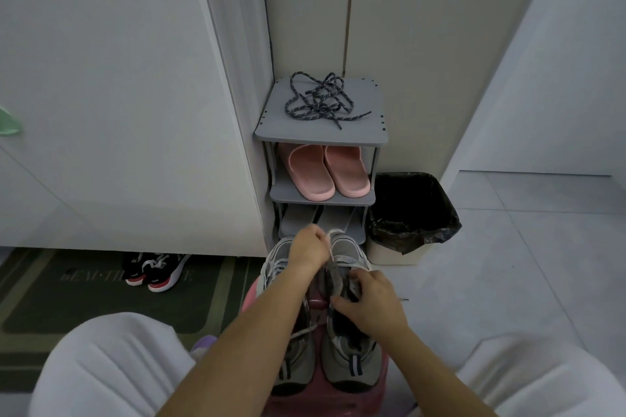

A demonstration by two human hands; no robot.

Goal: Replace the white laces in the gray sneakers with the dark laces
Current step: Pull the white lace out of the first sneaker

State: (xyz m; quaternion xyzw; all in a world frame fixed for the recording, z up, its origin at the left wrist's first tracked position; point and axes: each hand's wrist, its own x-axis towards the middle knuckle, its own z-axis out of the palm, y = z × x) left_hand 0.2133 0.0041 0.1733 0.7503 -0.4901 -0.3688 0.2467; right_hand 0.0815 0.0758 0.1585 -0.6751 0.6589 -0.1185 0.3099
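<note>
Two gray sneakers stand side by side on a pink stool (pixel 381 379), toes pointing away from me. The right sneaker (pixel 349 352) is held at its tongue by my right hand (pixel 369 305). My left hand (pixel 306 249) pinches a white lace (pixel 330 249) and holds it taut above that shoe's toe. The left sneaker (pixel 279 262) lies partly under my left forearm, a white lace end trailing across it. The dark laces (pixel 321 100) lie in a tangled heap on the top of the gray shoe rack (pixel 271 132).
Pink slippers (pixel 327 173) sit on the rack's middle shelf. A bin with a black liner (pixel 411 213) stands right of the rack. Black and red shoes (pixel 155 269) lie on a green mat (pixel 101 298) at left. My knees in white fabric frame the stool.
</note>
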